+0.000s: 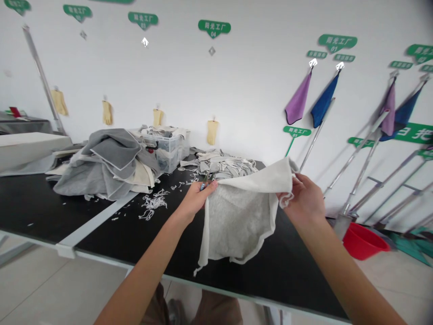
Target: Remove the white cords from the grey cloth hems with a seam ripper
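Note:
A light grey cloth [240,221] hangs stretched between my hands above the black table [135,239]. My left hand [199,194] pinches its upper left corner, and a small blue-handled tool with a dark blade [204,185] shows at those fingers. The upper right corner is gripped by my right hand [302,196], where a curl of loose thread hangs beside the fingers. Another thread end dangles from the cloth's lower left corner.
Grey cloths [104,162] are heaped at the left, beside a clear plastic box [169,149] of fabric. Pale strips [226,163] lie behind my hands, thread scraps [154,203] nearer. A red basin [365,241] and mop handles stand right of the table.

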Action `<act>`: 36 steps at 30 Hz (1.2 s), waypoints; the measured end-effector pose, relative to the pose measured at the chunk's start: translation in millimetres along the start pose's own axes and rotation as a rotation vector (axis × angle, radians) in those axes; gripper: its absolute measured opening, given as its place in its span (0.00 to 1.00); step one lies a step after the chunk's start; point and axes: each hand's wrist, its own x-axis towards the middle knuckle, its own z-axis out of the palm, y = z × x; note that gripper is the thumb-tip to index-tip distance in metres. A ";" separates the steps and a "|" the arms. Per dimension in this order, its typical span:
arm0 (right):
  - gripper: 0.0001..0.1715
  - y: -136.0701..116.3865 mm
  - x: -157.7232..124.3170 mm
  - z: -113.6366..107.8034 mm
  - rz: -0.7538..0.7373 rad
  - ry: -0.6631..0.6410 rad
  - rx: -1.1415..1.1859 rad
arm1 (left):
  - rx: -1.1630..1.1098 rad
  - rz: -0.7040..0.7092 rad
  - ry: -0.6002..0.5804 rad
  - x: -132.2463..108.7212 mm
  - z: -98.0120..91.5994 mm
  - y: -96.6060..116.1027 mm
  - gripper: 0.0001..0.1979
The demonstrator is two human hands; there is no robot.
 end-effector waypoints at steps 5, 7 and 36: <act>0.18 74.9 34.1 -35.6 0.243 0.072 -0.134 | 0.265 -0.197 0.015 38.2 -4.5 -74.9 0.21; 0.16 106.3 43.1 -55.2 0.288 0.078 -0.299 | 0.398 -0.256 0.027 44.0 -11.7 -103.6 0.18; 0.17 224.7 26.2 -143.8 -0.135 -0.249 -1.430 | 1.116 -0.125 -0.156 122.0 60.4 -172.5 0.16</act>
